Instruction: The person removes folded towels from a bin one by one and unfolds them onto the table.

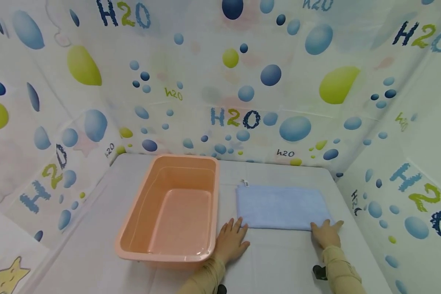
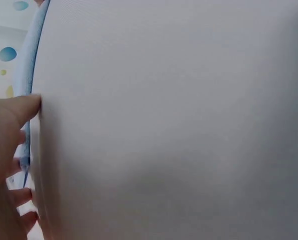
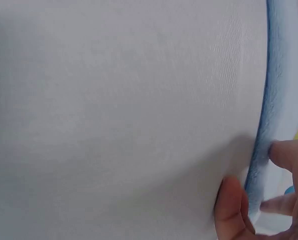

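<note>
a: peach plastic basin point(image 1: 170, 212) is at the left on the white table cover point(image 1: 279, 261), with the folded blue towel point(image 1: 281, 206) just beside it?

b: yes. left hand point(image 1: 230, 241) lies flat at the near left corner, fingers straight and together. right hand point(image 1: 326, 232) pinches the near right corner, probably to keep the fold.

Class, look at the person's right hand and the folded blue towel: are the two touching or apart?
Touching. In the right wrist view the right hand has its thumb under the near edge of the blue towel and fingers on top, pinching it.
</note>
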Motion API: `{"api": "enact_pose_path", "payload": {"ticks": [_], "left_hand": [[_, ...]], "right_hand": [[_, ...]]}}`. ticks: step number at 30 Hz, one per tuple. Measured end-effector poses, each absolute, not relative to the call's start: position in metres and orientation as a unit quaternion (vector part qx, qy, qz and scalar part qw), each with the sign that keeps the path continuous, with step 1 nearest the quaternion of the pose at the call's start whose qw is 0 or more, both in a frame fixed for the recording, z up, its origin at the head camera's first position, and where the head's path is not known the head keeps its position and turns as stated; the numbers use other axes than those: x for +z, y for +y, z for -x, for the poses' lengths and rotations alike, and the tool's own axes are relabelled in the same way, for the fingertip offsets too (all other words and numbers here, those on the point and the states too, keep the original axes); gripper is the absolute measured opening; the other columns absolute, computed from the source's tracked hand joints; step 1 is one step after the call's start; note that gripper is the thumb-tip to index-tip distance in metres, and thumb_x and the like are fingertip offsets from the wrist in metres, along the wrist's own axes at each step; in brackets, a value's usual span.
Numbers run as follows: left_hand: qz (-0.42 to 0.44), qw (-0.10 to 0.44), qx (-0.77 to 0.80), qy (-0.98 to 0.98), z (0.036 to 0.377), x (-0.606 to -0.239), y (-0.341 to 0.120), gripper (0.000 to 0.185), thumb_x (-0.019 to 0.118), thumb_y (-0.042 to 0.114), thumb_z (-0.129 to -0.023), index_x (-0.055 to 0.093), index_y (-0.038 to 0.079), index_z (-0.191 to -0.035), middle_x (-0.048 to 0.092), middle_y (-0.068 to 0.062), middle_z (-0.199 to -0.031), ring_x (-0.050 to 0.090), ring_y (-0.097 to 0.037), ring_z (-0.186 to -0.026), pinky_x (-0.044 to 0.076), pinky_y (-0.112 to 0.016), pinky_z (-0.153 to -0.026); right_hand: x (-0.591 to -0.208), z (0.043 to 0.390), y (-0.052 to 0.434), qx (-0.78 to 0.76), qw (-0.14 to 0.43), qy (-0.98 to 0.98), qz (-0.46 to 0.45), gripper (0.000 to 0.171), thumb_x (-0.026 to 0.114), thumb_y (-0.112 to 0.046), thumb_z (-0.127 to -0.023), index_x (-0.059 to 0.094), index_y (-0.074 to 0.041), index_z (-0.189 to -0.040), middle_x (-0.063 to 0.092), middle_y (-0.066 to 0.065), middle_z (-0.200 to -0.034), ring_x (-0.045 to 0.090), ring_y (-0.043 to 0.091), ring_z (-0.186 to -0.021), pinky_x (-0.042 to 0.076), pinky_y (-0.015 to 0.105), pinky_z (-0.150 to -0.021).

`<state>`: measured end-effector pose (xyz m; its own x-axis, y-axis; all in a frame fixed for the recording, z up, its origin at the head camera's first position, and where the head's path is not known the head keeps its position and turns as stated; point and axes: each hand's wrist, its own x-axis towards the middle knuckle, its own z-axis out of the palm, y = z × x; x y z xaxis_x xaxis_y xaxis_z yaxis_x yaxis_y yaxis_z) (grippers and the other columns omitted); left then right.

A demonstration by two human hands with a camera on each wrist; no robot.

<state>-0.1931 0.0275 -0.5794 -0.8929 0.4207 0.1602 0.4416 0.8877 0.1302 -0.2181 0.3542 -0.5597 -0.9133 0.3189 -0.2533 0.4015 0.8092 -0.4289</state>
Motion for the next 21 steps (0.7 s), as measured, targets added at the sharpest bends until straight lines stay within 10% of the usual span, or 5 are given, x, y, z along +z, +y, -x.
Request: {"api": "enact_pose_path", "payload": {"ticks": [10,21], "left_hand": [[0.185,0.157,-0.096,-0.965,0.217,-0.583,0.042,0.038,0.061,0.019,-0.085,0.058,0.009,-0.121,0.055,-0.012,-0.129,0.048,-0.03,-0.125,0.039,-0.045,-0.103],[0.264,0.247,-0.05,-0.931,0.227,-0.572,0.06,0.017,0.052,0.0,-0.081,0.065,0.005,-0.091,0.069,-0.01,-0.102,0.066,-0.022,-0.099,0.052,-0.029,-0.088]], "right_hand": [[-0.552,0.214,0.304,-0.169,-0.049,0.979,-0.106,0.047,0.057,-0.022,-0.087,0.05,0.01,-0.12,0.037,0.041,-0.125,0.042,0.06,-0.105,0.039,0.067,-0.08],[-0.553,0.219,0.263,-0.197,0.008,0.975,-0.098,0.06,0.049,-0.037,-0.094,0.042,0.008,-0.133,0.034,0.043,-0.131,0.027,0.068,-0.119,0.026,0.074,-0.095]]}}
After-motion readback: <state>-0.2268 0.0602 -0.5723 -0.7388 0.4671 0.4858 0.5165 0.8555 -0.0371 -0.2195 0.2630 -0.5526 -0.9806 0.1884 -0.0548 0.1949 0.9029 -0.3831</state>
